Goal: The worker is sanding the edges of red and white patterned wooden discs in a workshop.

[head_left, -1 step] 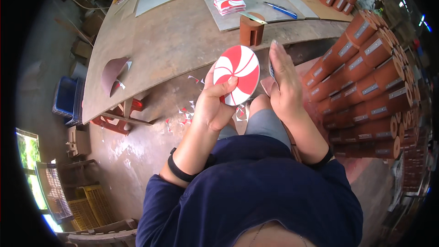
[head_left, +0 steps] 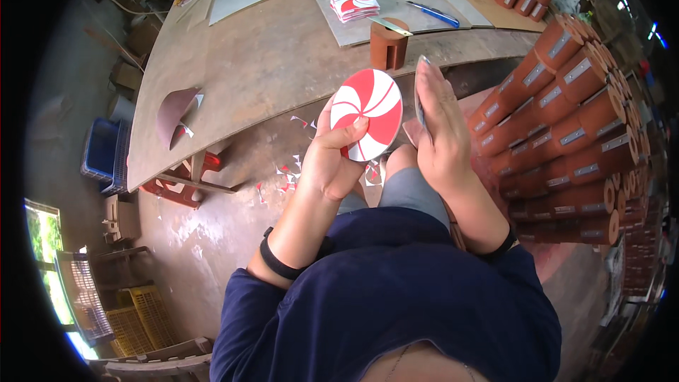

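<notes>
Fingers of the left hand (head_left: pixel 331 159) closed on a swirl-patterned disc (head_left: pixel 382 106)

The red-and-white disc is held up over the lap, near the edge of the surface (head_left: pixel 262 64), with its printed face toward the wearer, apparently so that its rim is left exposed on the right. It is clasped by the thumb, laid on the face near the centre, and by the other fingers, mostly hidden behind; the upper and right parts are left uncovered. The right hand (head_left: pixel 445 124) is held with fingers straight and together, just beside the disc but apart from it. Against its palm side a thin brownish sheet (head_left: pixel 415 129) is carried, seen nearly edge-on; whether it is pinched cannot be told. Similar printed pieces (head_left: pixel 353 6) are stacked beyond, presumably for easy reach, behind a brown cylinder (head_left: pixel 385 49)
</notes>
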Demonstrator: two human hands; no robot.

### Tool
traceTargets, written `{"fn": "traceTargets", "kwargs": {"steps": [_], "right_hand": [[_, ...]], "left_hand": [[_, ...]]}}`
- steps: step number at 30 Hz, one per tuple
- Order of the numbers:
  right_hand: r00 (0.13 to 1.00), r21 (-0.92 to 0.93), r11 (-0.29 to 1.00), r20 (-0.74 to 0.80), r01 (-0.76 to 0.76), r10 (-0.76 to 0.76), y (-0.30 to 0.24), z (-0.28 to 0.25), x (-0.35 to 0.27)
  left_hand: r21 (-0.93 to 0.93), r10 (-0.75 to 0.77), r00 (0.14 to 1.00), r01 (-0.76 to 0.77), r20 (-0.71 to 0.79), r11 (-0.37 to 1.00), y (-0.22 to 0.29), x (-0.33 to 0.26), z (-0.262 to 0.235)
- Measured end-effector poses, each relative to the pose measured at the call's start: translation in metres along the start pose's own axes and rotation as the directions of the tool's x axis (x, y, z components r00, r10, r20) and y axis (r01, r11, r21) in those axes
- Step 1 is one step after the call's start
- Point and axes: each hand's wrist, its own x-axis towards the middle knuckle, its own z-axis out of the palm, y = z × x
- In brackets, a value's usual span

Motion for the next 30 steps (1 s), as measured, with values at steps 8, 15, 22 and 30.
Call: {"fn": "traceTargets", "kwargs": {"steps": [8, 15, 22, 30], "right_hand": [[0.993, -0.072, 0.996, 0.109, -0.045, 0.053, 0.016, 0.006, -0.013], [0.981, 0.036, 0.981, 0.04, 0.191, -0.192, -0.007, -0.001, -0.002], [0.982, 0.087, 0.984, 0.088, 0.158, -0.166, -0.026, -0.008, 0.003], [0.993, 0.018, 0.995, 0.068, -0.102, 0.101, 0.012, 0.004, -0.012]], "left_hand": [[-0.046, -0.007, 0.997, 0.011, 0.074, 0.999, 0.001, 0.001, -0.005], [0.011, -0.018, 1.0, 0.018, 0.022, 1.0, 0.003, 0.0, -0.002], [-0.06, 0.012, 0.988, -0.003, 0.152, 0.998, 0.002, 0.003, -0.01], [-0.075, 0.016, 0.995, -0.009, 0.099, 0.997, 0.008, 0.002, -0.005]]}}
